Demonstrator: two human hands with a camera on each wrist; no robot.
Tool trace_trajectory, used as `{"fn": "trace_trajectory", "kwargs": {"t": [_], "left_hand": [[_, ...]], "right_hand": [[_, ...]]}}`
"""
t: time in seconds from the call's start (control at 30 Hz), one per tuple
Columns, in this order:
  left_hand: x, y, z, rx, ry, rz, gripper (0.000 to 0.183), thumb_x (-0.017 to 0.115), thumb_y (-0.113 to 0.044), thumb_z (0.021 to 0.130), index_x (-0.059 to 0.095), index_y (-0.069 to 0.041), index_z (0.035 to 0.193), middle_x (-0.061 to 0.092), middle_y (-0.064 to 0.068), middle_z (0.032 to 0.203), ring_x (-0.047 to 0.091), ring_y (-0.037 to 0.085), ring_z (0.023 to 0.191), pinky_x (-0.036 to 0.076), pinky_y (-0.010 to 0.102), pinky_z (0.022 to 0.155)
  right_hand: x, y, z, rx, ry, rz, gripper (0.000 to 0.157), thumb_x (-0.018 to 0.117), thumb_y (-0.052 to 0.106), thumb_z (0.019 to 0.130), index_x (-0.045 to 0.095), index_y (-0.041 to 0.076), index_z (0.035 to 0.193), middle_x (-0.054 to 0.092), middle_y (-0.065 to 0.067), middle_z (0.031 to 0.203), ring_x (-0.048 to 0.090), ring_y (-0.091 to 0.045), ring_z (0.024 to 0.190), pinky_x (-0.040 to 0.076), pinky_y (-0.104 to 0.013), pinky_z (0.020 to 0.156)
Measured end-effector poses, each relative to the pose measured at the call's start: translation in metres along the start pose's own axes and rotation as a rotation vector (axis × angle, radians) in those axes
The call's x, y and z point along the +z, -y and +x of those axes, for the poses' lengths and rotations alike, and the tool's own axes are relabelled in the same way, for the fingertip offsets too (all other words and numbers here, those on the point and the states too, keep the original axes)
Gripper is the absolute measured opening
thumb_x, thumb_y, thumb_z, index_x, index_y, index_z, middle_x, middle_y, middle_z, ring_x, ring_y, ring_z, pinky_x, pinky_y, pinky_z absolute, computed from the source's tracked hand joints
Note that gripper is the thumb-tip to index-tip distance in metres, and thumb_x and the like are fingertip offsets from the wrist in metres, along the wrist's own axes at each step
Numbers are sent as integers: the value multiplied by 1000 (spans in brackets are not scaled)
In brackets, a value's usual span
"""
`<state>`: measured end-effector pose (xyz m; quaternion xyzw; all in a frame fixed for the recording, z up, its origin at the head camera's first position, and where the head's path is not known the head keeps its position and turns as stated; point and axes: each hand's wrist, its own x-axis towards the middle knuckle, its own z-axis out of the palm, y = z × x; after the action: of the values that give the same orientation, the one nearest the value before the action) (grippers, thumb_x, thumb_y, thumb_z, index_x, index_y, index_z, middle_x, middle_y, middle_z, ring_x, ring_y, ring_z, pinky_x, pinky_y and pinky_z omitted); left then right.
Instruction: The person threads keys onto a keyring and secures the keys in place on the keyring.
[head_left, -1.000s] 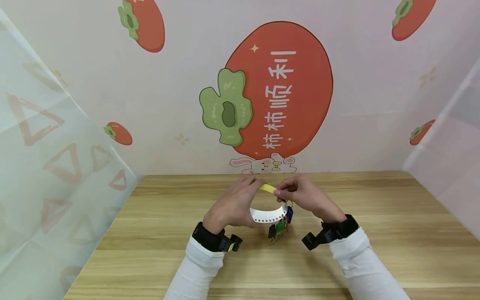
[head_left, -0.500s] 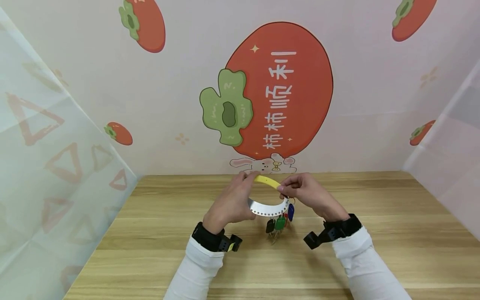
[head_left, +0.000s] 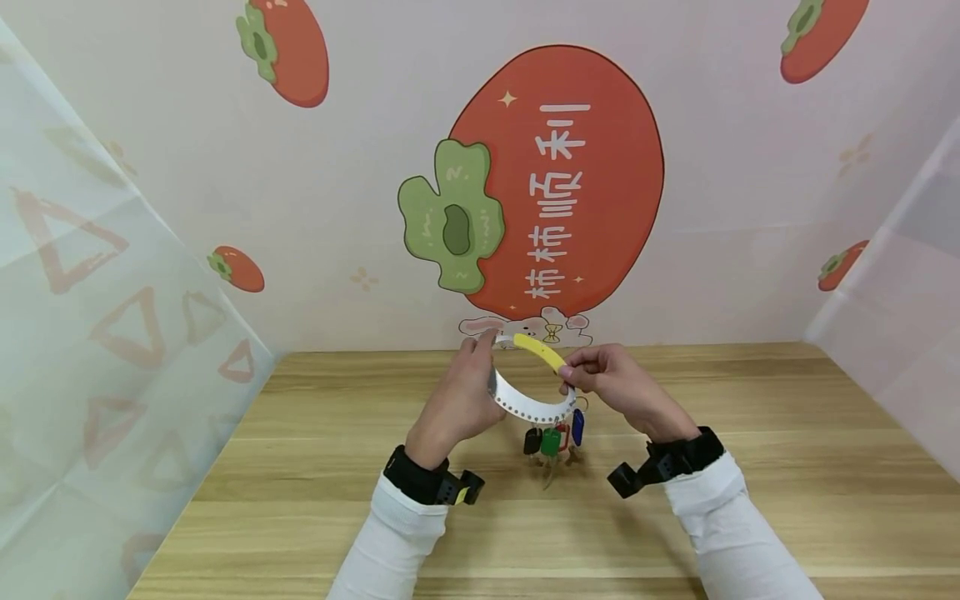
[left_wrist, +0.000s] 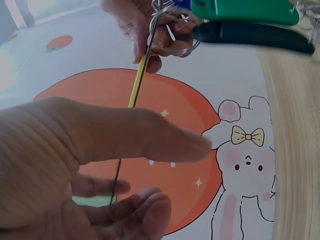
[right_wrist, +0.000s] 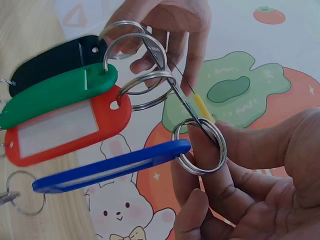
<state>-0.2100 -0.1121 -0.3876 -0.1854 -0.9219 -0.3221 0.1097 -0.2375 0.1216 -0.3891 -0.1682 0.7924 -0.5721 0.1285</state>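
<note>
Both hands hold up a large flat metal key ring (head_left: 523,407), its lower edge lined with small holes. A yellow strip (head_left: 542,351) covers part of its far right side. The left hand (head_left: 459,404) has the ring's left side between thumb and fingers. At the strip's lower end, the right hand (head_left: 618,387) pinches the ring. From small split rings hang a black tag (right_wrist: 52,65), a green tag (right_wrist: 60,95), a red tag (right_wrist: 70,131) and a blue tag (right_wrist: 110,166). Below the tags, small metal pieces show, blurred; the right wrist view shows part of one.
Under the hands lies a wood-grain table (head_left: 315,475). Behind it rises a white backdrop (head_left: 360,192) printed with persimmons and a rabbit, with pale sheets (head_left: 97,333) at the sides. Each wrist wears a black camera strap (head_left: 678,462).
The metal ring has tilted up so that its opening faces me more, and more of the yellow strip shows. The left fingers have shifted up and left; the tags have swung slightly left.
</note>
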Motion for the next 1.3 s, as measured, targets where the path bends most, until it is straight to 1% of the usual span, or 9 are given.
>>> {"fn": "trace_trajectory", "kwargs": {"t": [0.17,0.37,0.6,0.73,0.8,0.97,1.07,1.2,1.3], "left_hand": [[1,1,0,17,-97,-50,88,90,2,68,46,1,144,60,20,125,57,34,112,52,49,89],[1,1,0,7,-116,-50,84,88,5,68,49,2,142,62,19,122,59,34,110,53,49,87],[-1,3,-1,23,-123,-99,52,77,9,78,57,3,125,64,11,93,62,26,82,53,35,69],[-3,4,-1,33,-102,-128,43,73,7,82,57,4,122,66,11,93,64,23,81,54,33,69],[-4,4,-1,19,-83,-178,44,72,6,83,57,5,124,66,12,93,65,24,83,55,34,69],[-8,1,1,-34,-21,-351,47,73,4,84,57,4,128,68,13,97,68,26,87,56,36,74],[-9,0,1,-67,9,-444,43,70,2,89,57,5,130,69,13,99,68,27,89,56,36,75],[-8,-2,0,-107,5,-558,39,62,0,98,52,10,134,68,19,101,68,33,88,59,36,72],[-7,-4,0,-138,-19,-593,41,58,3,100,47,13,138,66,23,101,68,37,87,59,33,70]], "right_hand": [[-3,-1,0,3,-1,0,24,56,11,105,62,-9,115,70,-16,91,60,-26,91,45,-40,90],[-5,0,0,8,32,-10,27,59,15,103,62,-8,117,71,-11,90,58,-29,95,43,-40,88],[-6,-2,-2,-17,33,46,25,56,11,105,60,-8,120,70,-17,94,63,-30,100,43,-47,101],[-4,-3,-2,-23,-10,72,24,55,11,105,61,-8,118,69,-24,98,64,-32,103,40,-53,106],[-3,-4,-1,-28,-27,80,24,55,11,105,61,-9,117,69,-25,99,64,-34,105,40,-54,107],[-1,-4,-1,-45,-75,84,25,56,12,105,62,-9,117,72,-17,94,65,-33,105,40,-54,107],[1,-5,-1,-51,-102,83,24,57,12,104,63,-8,116,72,-17,93,66,-30,103,40,-54,106],[2,-4,-1,-43,-120,71,24,58,13,104,65,-8,115,72,-23,97,65,-30,105,41,-54,106],[3,-3,-1,-32,-118,50,25,59,13,103,65,-8,116,72,-22,99,65,-30,106,40,-55,107]]}}
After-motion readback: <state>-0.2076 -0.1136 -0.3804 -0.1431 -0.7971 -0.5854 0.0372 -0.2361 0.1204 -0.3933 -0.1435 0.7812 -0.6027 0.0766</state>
